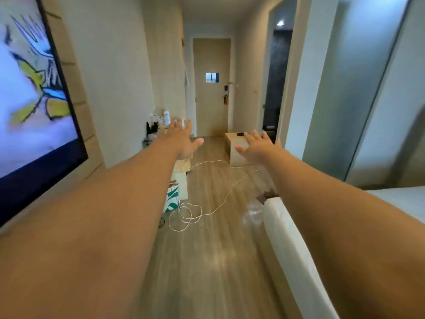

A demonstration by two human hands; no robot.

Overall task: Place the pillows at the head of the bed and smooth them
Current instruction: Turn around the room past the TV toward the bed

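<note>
While both bare arms stretch forward over the wood-plank floor (207, 261), the left hand (184, 139) and right hand (257, 146) spread empty, fingers straight. Only the white bed's corner (282, 217) shows, lower right; pillows are out of view.

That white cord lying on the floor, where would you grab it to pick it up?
Probably at the coiled loops of the cord, coming straight down from above. Several strands overlap there, flat on the bare floor, so one grip gathers most of it; the rest is a single thin trailing line. Both the left hand and right hand are empty.
</note>
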